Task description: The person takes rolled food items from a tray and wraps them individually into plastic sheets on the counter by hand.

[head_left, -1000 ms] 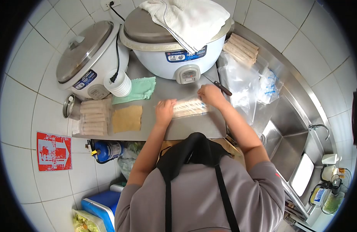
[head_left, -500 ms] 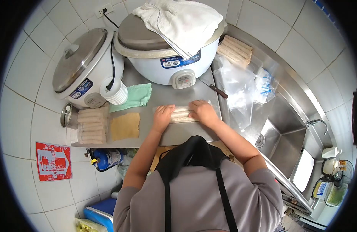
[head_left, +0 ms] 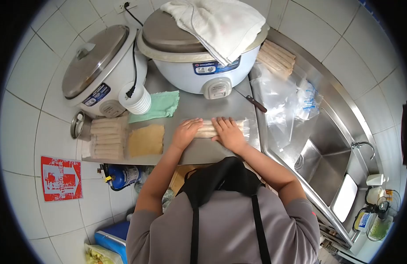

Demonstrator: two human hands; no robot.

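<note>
A clear plastic pack of pale, long rolls [head_left: 206, 130] lies flat on the steel counter in front of me. My left hand [head_left: 186, 133] rests over its left end, fingers stretched out and close together. Across its right half lies my right hand [head_left: 230, 134], palm down with the fingers spread. Part of the pack is hidden beneath both hands. Left of them is a tan sheet [head_left: 146, 140], next to another bagged stack of rolls [head_left: 108, 137].
Two large rice cookers [head_left: 98, 66] stand at the back, one topped by a white towel [head_left: 221, 26]. A knife [head_left: 256, 103], plastic bags [head_left: 276, 101] and more rolls [head_left: 277, 59] lie right, near the sink [head_left: 324, 163]. Stacked white cups [head_left: 136, 101] stand by a green cloth [head_left: 157, 107].
My right hand has flattened, its fingers now spread on the pack. My left hand stays at the left end. The whole view has shifted slightly.
</note>
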